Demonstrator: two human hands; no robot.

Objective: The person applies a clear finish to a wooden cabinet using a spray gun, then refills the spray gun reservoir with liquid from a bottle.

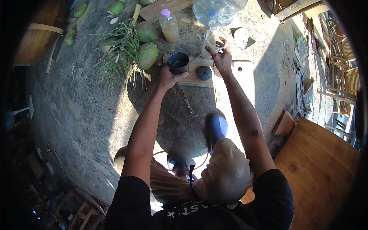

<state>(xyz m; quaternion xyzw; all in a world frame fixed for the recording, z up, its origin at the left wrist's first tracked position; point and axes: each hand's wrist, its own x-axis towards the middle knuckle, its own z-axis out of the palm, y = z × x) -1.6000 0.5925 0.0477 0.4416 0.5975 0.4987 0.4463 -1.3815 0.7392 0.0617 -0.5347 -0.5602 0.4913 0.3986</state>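
My left hand (167,79) is closed around a dark cup (179,69), its open top facing up and its inside dark. In my right hand (223,61) is a clear plastic cup (207,49) with a wide rim, gripped at its right side. Whether either cup has liquid in it, I cannot tell. Both hands are out in front of me, above or beside a wooden board (190,79) on the ground. Between them, a round dark object (203,73) sits on the board.
Green coconuts (148,56) and a leafy stalk bunch (122,50) lie left of the board. Behind stand a bottle with a purple cap (169,30) and a large clear water jug (220,10). A thin pole (184,99) lies before my boots (217,125). A wooden panel (318,172) leans at right.
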